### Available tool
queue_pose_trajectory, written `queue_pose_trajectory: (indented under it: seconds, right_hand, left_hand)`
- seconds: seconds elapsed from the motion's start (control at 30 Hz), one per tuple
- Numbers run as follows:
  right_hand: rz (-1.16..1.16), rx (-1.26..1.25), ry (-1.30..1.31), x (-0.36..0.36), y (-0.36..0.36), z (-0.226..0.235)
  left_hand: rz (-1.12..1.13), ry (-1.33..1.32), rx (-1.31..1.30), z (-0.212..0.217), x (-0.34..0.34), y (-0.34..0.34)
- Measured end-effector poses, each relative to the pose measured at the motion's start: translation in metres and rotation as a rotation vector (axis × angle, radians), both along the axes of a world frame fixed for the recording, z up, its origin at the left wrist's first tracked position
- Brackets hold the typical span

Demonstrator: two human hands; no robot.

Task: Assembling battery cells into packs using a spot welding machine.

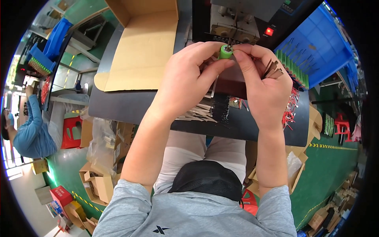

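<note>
My left hand (182, 77) is closed on a green battery cell (225, 54), its end held up at the electrodes of a black spot-welding machine (203, 21). Thumb and forefinger of my right hand (265, 93) pinch together beside the cell's end; what lies between those fingertips is too small to make out. Several thin metal strips (273, 70) stick out from the curled fingers of that same hand. Below the hands, more flat metal strips (200, 112) lie in a heap on the dark table (130, 106).
An open cardboard box (144, 51) occupies the table's left. On the right, a blue bin (321, 43) stands by a row of green cells (293, 69) and red-wired pieces (290, 108). A red switch (269, 31) glows on the machine. A co-worker (33, 130) sits far left.
</note>
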State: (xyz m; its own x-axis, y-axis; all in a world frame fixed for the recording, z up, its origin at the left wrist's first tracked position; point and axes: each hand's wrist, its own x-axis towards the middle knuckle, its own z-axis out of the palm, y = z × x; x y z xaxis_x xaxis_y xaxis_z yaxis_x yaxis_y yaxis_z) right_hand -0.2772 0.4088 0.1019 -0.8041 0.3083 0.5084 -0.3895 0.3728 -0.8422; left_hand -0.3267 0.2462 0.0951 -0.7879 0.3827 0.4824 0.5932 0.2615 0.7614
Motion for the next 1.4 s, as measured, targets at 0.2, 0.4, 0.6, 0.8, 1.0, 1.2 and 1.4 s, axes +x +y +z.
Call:
queue_pose_trajectory:
  seconds: [0.2, 0.4, 0.6, 0.8, 1.0, 1.2, 1.4]
  right_hand:
    - [0.06, -0.089, 0.031, -0.002, -0.004, 0.003]
    - [0.094, -0.209, -0.231, 0.024, -0.001, 0.018]
    - [0.275, -0.106, -0.314, 0.073, 0.023, 0.026]
    - [0.619, 0.083, -0.313, 0.109, 0.064, 0.031]
    - [-0.031, -0.21, -0.254, 0.1, 0.124, 0.018]
    - [-0.559, 0.394, -0.13, 0.015, 0.15, -0.023]
    - [-0.555, 0.707, -0.287, -0.038, 0.147, -0.052]
  left_hand:
    - [-0.02, -0.105, 0.025, 0.004, 0.001, -0.001]
    - [-0.082, -0.098, 0.039, 0.007, 0.008, -0.008]
    - [-0.269, -0.177, 0.006, 0.015, 0.051, -0.015]
    - [-0.641, -0.434, 0.055, 0.009, 0.086, -0.011]
    - [-0.475, -0.874, 0.161, -0.035, 0.103, 0.004]
    - [-0.316, -0.449, -0.088, -0.047, 0.11, 0.013]
    - [-0.295, -0.365, -0.063, -0.051, 0.109, 0.013]
